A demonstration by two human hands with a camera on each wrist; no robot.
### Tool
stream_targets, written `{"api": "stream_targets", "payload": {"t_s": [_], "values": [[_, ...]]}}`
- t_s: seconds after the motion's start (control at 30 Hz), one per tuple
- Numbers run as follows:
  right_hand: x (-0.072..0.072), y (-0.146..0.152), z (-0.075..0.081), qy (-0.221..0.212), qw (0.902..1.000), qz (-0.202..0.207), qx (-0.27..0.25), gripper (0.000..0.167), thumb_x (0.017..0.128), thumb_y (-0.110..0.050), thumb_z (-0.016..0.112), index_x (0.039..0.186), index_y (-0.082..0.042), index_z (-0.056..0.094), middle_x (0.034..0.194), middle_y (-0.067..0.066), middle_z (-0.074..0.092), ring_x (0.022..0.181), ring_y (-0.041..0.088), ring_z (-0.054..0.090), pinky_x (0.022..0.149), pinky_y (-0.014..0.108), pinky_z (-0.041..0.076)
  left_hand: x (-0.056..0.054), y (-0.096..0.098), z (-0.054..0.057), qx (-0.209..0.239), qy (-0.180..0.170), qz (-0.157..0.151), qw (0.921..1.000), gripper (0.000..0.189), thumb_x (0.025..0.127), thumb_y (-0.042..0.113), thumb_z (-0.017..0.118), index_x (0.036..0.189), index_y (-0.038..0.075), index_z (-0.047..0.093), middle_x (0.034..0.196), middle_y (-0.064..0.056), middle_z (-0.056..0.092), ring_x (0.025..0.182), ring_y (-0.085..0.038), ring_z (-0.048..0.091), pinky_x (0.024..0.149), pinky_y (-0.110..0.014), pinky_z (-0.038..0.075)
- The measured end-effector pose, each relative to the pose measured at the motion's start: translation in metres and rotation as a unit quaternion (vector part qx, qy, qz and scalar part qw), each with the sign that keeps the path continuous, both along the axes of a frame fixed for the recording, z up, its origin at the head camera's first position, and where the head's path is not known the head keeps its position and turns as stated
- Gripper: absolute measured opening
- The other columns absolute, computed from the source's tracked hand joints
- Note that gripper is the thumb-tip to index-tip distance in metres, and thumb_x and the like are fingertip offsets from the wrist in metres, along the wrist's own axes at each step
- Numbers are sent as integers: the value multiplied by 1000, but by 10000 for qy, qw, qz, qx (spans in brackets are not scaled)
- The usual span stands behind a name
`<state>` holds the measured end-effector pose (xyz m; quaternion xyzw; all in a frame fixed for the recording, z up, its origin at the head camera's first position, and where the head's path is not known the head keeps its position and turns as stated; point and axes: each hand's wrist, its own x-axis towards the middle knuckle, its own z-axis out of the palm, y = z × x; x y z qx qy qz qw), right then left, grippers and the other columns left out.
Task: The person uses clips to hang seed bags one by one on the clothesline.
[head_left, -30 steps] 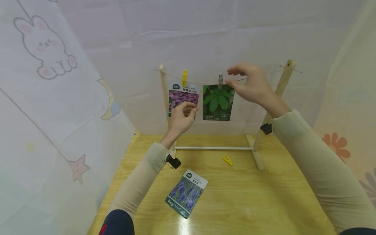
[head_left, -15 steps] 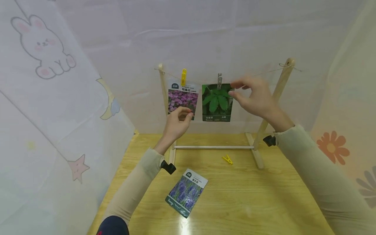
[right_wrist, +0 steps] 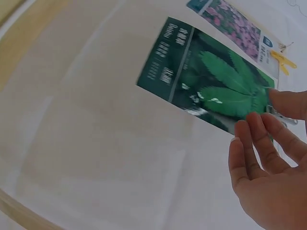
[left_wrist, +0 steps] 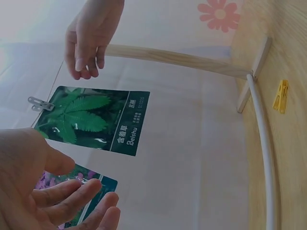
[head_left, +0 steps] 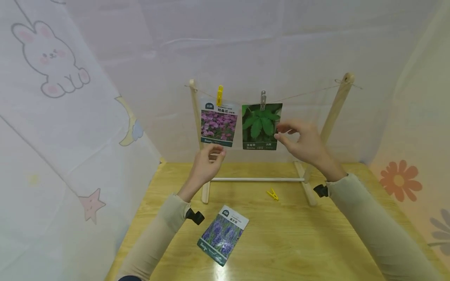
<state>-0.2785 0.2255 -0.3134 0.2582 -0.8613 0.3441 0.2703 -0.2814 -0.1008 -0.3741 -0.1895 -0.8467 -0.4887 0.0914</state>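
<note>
Two seed packets hang from a string (head_left: 306,93) in the head view. A yellow clothespin (head_left: 219,96) clips the packet with pink flowers (head_left: 218,127); a grey clip (head_left: 263,100) holds the green-leaf packet (head_left: 259,125). My right hand (head_left: 303,141) is beside the green packet's right edge, fingers loosely bent and holding nothing. In the left wrist view, a gap shows between that hand (left_wrist: 91,38) and the packet. My left hand (head_left: 207,164) is just under the pink-flower packet, with spread, relaxed fingers and nothing in them.
A wooden frame (head_left: 335,107) carries the string, with a white rod (head_left: 256,179) low between its feet. On the wooden table (head_left: 291,242) lie a seed packet with purple flowers (head_left: 223,236) and a loose yellow clothespin (head_left: 272,194). Printed cloth walls surround the table.
Both hands have moved down: the right from near the grey clip to beside the green packet's lower half, the left from in front of the pink-flower packet to beneath it.
</note>
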Motion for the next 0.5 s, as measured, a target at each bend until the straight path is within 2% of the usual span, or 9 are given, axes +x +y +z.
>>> {"api": "stream_targets", "payload": {"t_s": [0.17, 0.33, 0.5], "values": [[2, 1, -21, -349, 9993, -45, -148, 26, 98, -8, 78, 121, 2, 75, 111, 17, 76, 101, 31, 70, 87, 32, 53, 8, -8, -11, 76, -80, -31, 9999, 31, 110, 25, 62, 134, 7, 68, 128, -15, 73, 111, -34, 74, 94, -49, 62], [2, 3, -37, -549, 9979, -156, -296, 28, 99, -9, 77, 124, 2, 73, 113, 16, 75, 102, 31, 70, 89, 45, 57, 11, -13, -22, 108, -140, 9, 9998, 31, 109, 24, 63, 134, 6, 68, 128, -15, 73, 110, -34, 75, 93, -47, 63], [3, 6, -51, -660, 9969, -228, -355, 29, 100, -11, 76, 125, 3, 73, 114, 18, 75, 100, 31, 70, 89, 39, 56, 14, -15, -31, 58, -199, 77, 9998, 30, 109, 24, 64, 133, 7, 69, 127, -14, 74, 109, -34, 76, 90, -46, 64]]}}
